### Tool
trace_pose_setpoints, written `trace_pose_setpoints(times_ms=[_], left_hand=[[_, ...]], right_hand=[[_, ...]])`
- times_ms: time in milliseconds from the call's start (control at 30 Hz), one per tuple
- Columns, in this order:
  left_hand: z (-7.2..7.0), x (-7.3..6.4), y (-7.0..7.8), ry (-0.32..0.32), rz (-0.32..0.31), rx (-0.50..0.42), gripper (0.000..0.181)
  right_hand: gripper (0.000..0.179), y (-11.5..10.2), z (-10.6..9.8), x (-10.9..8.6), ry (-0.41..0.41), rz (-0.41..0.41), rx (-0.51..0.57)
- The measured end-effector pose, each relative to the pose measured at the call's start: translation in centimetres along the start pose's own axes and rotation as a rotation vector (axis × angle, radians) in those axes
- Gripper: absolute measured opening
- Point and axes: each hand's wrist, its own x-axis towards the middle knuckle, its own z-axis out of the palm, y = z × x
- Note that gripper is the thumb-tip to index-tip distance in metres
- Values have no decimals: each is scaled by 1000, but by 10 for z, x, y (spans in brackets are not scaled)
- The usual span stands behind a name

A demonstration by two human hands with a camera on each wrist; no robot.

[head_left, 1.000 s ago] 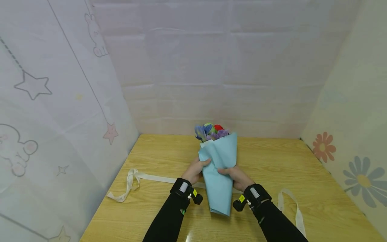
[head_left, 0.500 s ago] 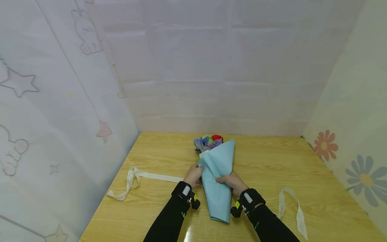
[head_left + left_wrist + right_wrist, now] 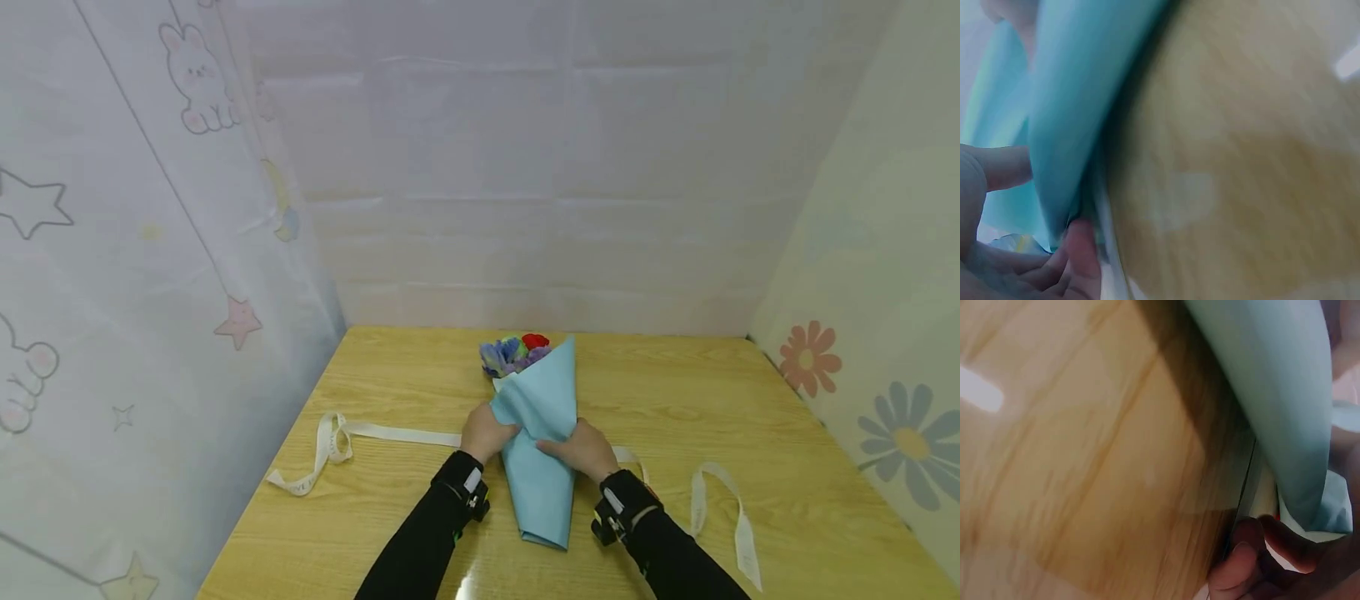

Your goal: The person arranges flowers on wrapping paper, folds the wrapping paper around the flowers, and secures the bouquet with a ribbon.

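A bouquet in light blue wrapping paper point(image 3: 540, 483) stands at mid-table, its blue, purple and red flowers point(image 3: 513, 354) showing at the top left. My left hand point(image 3: 485, 432) holds the paper's left side, thumb across the front. From the right, my right hand point(image 3: 587, 450) grips the wrap the same way, thumb pointing inward. In the left wrist view, curled fingers point(image 3: 1082, 247) reach round behind the folded paper. The right wrist view has fingers point(image 3: 1235, 569) low beside the paper, near the tabletop. A white ribbon point(image 3: 405, 435) runs behind the left hand and the bouquet.
The ribbon's curled left end point(image 3: 324, 454) lies on the wooden table point(image 3: 675, 400). Toward the right, another ribbon stretch point(image 3: 738, 521) curves near the right sleeve. Printed fabric walls point(image 3: 480, 208) stand behind and at both sides of the table.
The bouquet has come down a little toward me. My left hand shifted its hold at the paper's left edge, thumb now over the front. Ribbon now shows beyond my right hand.
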Motion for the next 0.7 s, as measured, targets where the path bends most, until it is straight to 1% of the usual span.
trace_pose_setpoints(times_ms=[67,133,167,233,300,367,433,500,567,600,700], left_hand=[[3,-3,0,11,-19,38,47],[6,-4,-1,13,-37,49,57],[8,-4,-2,10,-52,52,62],[9,-4,-3,7,-68,52,70],[9,-3,-4,9,-76,41,72],[8,-2,-4,3,-70,52,72],[8,-1,-5,-11,-50,76,67],[8,-1,-6,-35,-29,105,63],[7,0,-7,-63,-7,124,58],[7,1,-8,-75,2,115,52],[3,4,-11,-114,-1,46,36]], right_hand=[[97,4,-6,1,-37,17,11],[94,5,-14,0,-69,40,64],[91,4,-17,0,-69,50,92],[79,4,-22,0,-33,60,130],[63,3,-23,0,31,48,142],[48,6,-22,2,99,28,103],[38,10,-18,3,126,17,44],[36,15,-15,4,131,17,-16],[38,18,-13,4,127,18,-50],[38,19,-13,4,124,16,-54],[38,19,-17,4,117,3,-39]])
